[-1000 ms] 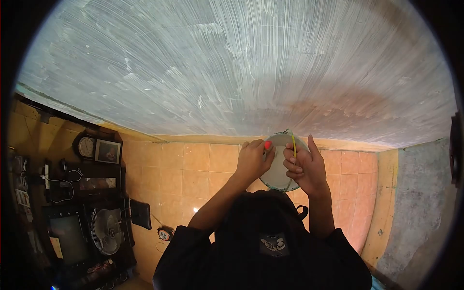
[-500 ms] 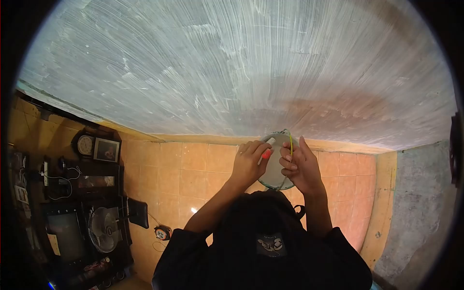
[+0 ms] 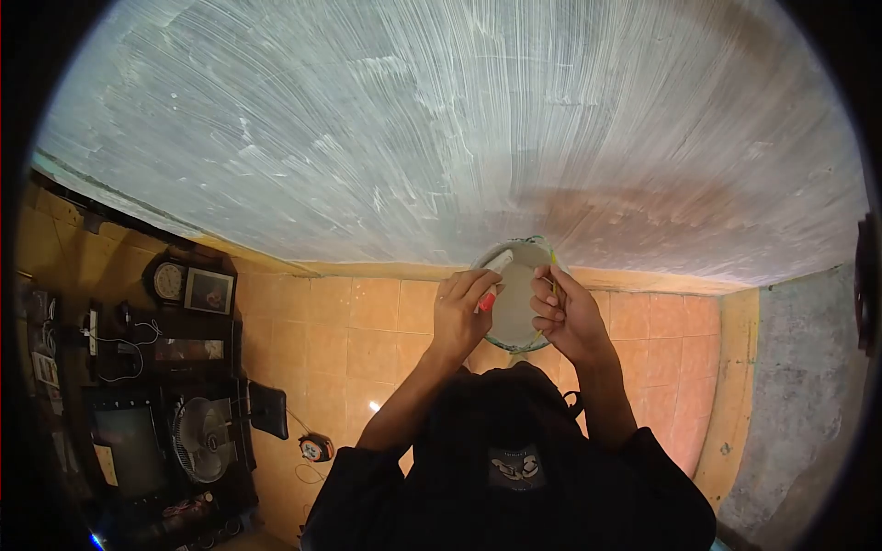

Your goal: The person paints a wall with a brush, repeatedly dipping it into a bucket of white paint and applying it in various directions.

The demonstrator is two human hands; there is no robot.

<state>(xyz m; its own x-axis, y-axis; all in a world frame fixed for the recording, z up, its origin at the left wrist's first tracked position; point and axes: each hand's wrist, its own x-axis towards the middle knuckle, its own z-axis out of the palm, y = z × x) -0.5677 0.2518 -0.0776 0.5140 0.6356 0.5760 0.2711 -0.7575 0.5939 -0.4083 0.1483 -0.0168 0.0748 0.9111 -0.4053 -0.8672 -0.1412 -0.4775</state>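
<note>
My left hand (image 3: 462, 310) is closed around what looks like a paintbrush (image 3: 502, 262), its pale end pointing up and away over the bucket and a red part showing beneath my fingers. The round bucket (image 3: 511, 347) hangs or stands between my hands and holds greyish-white liquid. A thin yellow-green bucket handle (image 3: 553, 260) runs up through my right hand (image 3: 574, 317), whose fingers are curled around it. The palm side of that hand faces me.
Ahead rises a wall (image 3: 441, 138) streaked with whitish brush strokes, with a brownish patch low on the right. Orange tiles (image 3: 372, 317) cover the floor. To the left are a fan (image 3: 204, 439), a clock (image 3: 169, 281), a framed picture (image 3: 209, 289) and a cable reel (image 3: 316, 447).
My left hand and the brush have shifted slightly left, off the middle of the bucket. The bucket appears a little further left and up, and my right hand keeps its grip.
</note>
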